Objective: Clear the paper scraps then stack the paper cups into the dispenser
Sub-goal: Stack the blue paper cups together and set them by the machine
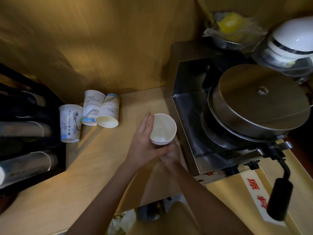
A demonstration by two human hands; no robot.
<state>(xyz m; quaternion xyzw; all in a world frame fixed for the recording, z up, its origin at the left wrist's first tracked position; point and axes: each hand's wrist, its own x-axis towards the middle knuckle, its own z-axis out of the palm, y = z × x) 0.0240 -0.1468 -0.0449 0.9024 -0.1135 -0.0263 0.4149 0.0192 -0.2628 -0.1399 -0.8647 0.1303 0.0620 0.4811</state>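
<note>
A small stack of nested white paper cups (163, 128) is held upright over the wooden counter (94, 167), mouth up. My left hand (144, 143) lies flat against the stack's left side with fingers straight. My right hand (170, 154) grips the stack from below, mostly hidden under it. Three printed paper cups sit at the back left: one upside down (70, 123), one leaning (92, 107), one on its side with its mouth toward me (108, 113). The black cup dispenser (32, 133) at the left edge holds rows of stacked cups lying sideways.
A steel waffle-type machine (250, 106) with a round lid and a black handle (281, 197) stands close to the right of my hands. Bowls and a bagged yellow item sit behind it. Crumpled paper scraps (123, 221) lie in a bin below the counter's front edge.
</note>
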